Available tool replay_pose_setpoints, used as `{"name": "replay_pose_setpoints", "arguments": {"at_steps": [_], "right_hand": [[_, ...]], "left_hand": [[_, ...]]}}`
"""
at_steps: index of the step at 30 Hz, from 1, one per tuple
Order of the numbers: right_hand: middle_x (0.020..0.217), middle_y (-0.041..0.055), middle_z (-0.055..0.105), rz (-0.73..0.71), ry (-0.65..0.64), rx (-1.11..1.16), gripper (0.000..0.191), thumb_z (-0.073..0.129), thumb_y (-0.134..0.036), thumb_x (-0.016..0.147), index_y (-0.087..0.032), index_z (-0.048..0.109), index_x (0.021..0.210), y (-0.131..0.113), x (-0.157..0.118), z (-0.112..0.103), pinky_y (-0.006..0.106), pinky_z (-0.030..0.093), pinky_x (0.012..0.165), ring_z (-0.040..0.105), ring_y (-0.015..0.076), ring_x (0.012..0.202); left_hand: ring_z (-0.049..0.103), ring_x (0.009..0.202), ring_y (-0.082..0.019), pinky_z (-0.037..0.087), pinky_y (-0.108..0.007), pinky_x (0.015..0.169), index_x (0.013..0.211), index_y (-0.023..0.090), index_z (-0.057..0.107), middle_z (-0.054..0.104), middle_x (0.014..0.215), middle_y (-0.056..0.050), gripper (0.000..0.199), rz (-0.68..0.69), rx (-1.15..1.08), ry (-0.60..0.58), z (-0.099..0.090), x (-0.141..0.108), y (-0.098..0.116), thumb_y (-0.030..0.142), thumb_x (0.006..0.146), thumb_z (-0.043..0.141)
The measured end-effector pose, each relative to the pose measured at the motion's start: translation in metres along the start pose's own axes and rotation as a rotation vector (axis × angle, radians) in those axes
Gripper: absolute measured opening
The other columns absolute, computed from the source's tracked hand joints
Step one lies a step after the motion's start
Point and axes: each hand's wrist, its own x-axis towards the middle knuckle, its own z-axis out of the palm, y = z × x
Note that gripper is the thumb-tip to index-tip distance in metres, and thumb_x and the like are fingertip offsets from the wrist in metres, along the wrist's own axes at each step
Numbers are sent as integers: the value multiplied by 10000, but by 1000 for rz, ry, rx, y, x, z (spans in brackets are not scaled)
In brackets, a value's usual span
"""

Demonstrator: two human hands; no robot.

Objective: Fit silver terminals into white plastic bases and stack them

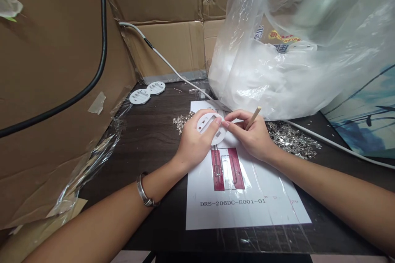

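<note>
A round white plastic disc with slots (221, 136) is held up in my left hand (194, 141), the thumb lying across its face and the fingers behind. My right hand (254, 137) grips a thin wooden stick (255, 114) that sticks up between thumb and fingers. The right thumb and fingertips meet at the disc's right edge; whether they pinch a small part there is too small to tell. Under both hands lies a printed sheet (247, 213) with a red-and-white diagram. Small metal pieces (293, 139) are heaped beside my right wrist, and a smaller heap (182, 122) lies behind my left hand.
Two similar white discs (140, 96) rest at the back left of the dark table (148, 139). A large translucent plastic bag (265, 86) of white parts stands at the back right. A white cable (173, 70) crosses behind; a black cable (103, 28) hangs left before cardboard walls.
</note>
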Motion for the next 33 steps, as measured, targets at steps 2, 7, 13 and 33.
{"name": "replay_pose_setpoints", "arguments": {"at_steps": [2, 7, 13, 33], "right_hand": [[606, 15, 563, 9, -6, 4, 249, 703, -386, 781, -146, 637, 802, 1, 0, 0, 220, 232, 404, 416, 75, 450], [556, -15, 516, 17, -19, 13, 276, 724, -401, 766, -147, 619, 790, 1, 0, 1, 217, 222, 402, 344, 57, 421], [755, -2, 541, -123, 45, 103, 368, 596, -534, 860, -172, 601, 923, 3, -2, -2, 228, 254, 430, 339, 51, 475], [766, 20, 700, -246, -10, -205, 267, 546, -261, 909, -159, 717, 1086, -2, -7, 1, 265, 480, 605, 592, 119, 617]], "left_hand": [[631, 744, -136, 477, -198, 533, 875, 180, 619, 668, 832, -30, 132, 2, -1, -6, 0, 0, 0, 302, 827, 633], [567, 557, -84, 423, -171, 429, 874, 176, 626, 648, 767, -9, 133, -13, -6, -21, -1, 0, 1, 296, 820, 643], [512, 480, -79, 412, -183, 397, 902, 179, 611, 609, 686, 1, 204, -93, -85, 0, -1, 0, -4, 373, 840, 613], [562, 653, -125, 443, -240, 595, 829, 188, 611, 617, 716, 0, 259, 121, 81, 104, -5, 0, 0, 367, 939, 458]]}}
